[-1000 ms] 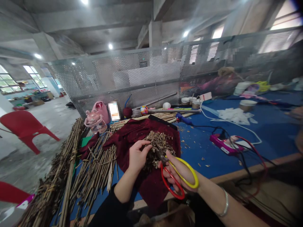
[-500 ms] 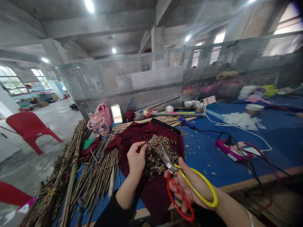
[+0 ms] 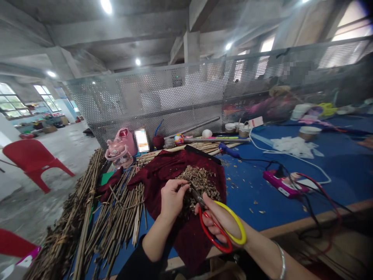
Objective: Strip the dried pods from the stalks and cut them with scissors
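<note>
My right hand (image 3: 214, 221) grips a pair of scissors (image 3: 198, 198) with one red and one yellow handle. The blades point up and left, nearly closed, with their tips beside the fingertips of my left hand (image 3: 172, 199). That hand is closed in a pinch; whatever sits between thumb and forefinger is too small to make out. Just beyond both hands lies a heap of small, dried brown plant pieces (image 3: 205, 179), partly hidden by my hands. It rests on a dark red cloth (image 3: 157, 167) spread over the blue tabletop (image 3: 243, 182).
Left of the cloth lie loose dry stalks (image 3: 121, 217) and a long bundle of stalks (image 3: 70, 221). To the right are a purple power strip (image 3: 282, 184), a blue glue gun (image 3: 229, 151) and cables. A perforated metal screen (image 3: 163, 105) stands behind.
The scissors have moved up and left to my left fingertips, and their blades have closed from a wider spread. My left hand has shifted slightly right.
</note>
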Motion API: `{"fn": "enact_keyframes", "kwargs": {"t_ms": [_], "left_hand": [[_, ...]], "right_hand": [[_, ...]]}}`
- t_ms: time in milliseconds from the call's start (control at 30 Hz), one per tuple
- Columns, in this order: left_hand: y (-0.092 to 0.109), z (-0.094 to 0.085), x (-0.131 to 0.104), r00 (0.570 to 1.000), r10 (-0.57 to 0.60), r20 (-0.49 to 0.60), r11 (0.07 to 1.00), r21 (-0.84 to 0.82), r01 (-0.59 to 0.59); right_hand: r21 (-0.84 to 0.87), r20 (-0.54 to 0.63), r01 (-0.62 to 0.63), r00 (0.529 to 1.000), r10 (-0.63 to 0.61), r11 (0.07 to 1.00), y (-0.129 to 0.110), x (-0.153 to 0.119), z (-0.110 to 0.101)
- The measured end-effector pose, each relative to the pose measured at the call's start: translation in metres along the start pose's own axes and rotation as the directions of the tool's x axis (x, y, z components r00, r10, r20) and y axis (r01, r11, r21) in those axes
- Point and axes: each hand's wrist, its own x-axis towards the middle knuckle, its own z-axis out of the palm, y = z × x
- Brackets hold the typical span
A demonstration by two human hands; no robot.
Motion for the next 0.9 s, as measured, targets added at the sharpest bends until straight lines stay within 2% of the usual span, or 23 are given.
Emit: {"fn": "enact_keyframes", "kwargs": {"t_ms": [167,300,400,467,600,733,900], "left_hand": [[0.001,-0.001,0.002,0.998,-0.07,-0.003,0.997,-0.021,0.07],[-0.003,-0.004,0.006,0.993,-0.113,-0.023,0.993,-0.042,0.112],[-0.008,-0.004,0.008,0.995,-0.094,0.024,0.994,-0.062,0.095],[-0.008,-0.003,0.008,0.996,-0.07,0.048,0.993,-0.089,0.075],[-0.004,-0.002,0.006,0.996,-0.055,0.074,0.986,-0.156,0.066],[0.0,-0.003,0.003,0.997,-0.024,0.078,0.991,-0.128,0.034],[0.003,-0.001,0.0,0.992,-0.09,0.091,0.985,-0.136,0.102]], "right_hand": [[-0.04,-0.033,-0.003,0.999,0.002,0.999,0.004,0.002,-0.005],[0.022,0.022,0.066,0.998,-0.066,0.998,0.009,-0.005,-0.009],[0.051,0.089,0.086,0.992,-0.09,0.995,0.012,-0.013,-0.012],[0.03,0.101,0.055,0.993,-0.058,0.998,0.012,-0.018,-0.013],[-0.031,0.074,0.013,0.997,-0.01,0.999,0.01,-0.025,-0.011],[-0.065,0.075,0.055,0.996,-0.05,0.996,0.012,-0.021,-0.009],[-0.063,0.044,0.11,0.993,-0.108,0.992,0.015,-0.011,-0.006]]}}
